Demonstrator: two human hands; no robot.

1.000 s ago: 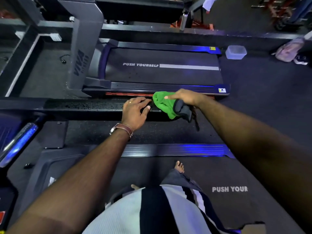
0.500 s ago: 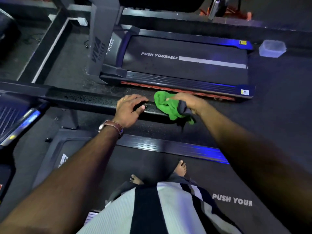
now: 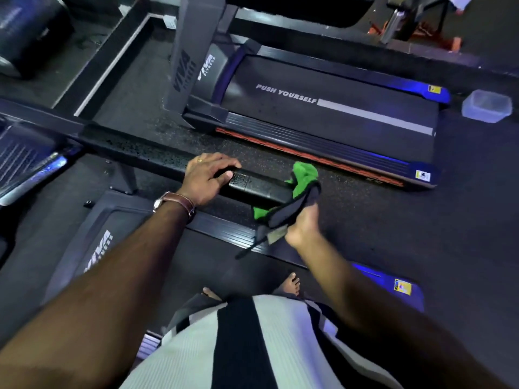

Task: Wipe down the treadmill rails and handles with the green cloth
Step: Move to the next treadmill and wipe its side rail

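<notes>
With the left hand [image 3: 209, 178] clasping the handrail [image 3: 261, 188], the right hand [image 3: 303, 224] clutching the green cloth [image 3: 304, 172] should wrap the tip beyond that clasp.

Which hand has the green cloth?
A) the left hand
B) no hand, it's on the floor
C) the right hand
C: the right hand grips the cloth at the end of the rail, while the left hand holds the rail with no cloth.
</notes>
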